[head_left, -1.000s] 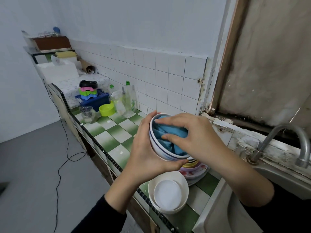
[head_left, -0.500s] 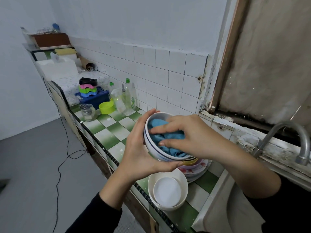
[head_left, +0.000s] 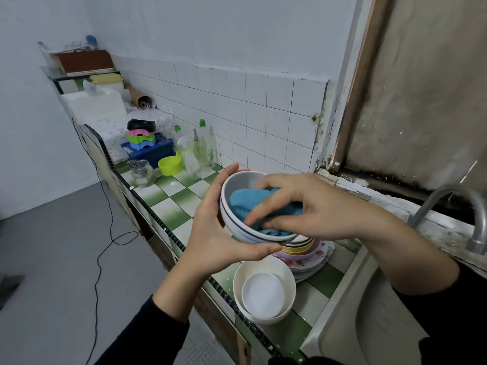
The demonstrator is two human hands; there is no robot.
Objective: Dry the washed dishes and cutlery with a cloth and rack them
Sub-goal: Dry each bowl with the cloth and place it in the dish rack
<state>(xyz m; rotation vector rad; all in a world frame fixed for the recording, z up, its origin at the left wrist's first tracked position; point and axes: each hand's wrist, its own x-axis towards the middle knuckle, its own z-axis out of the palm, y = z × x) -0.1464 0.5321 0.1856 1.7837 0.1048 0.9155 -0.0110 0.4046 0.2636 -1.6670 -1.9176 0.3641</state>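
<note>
- The left hand [head_left: 213,233] cups a white bowl [head_left: 243,180] with a blue stripe. Its fingers are curled round the far wall, the tips reach over the rim, and the thumb lies along the near underside.
- The bowl is held in the air, tilted, with its mouth turned toward the right hand [head_left: 311,206].
- The right hand's fingers are bent and closed on a blue cloth [head_left: 243,200], pressing it into the bowl. The fingertips and thumb sit at the near rim.
- Just below the right fingers, a stack of plates and bowls [head_left: 308,255] stands on the green-and-white tiled counter [head_left: 168,206].
- Below the left thumb sit nested white bowls [head_left: 263,292], mouths up.
- Well beyond the left fingertips are a lime bowl [head_left: 170,165], a glass jar [head_left: 141,173], bottles [head_left: 203,151] and a blue crate [head_left: 150,152].
- Past the right wrist, a tap [head_left: 477,241] curves over the sink.
</note>
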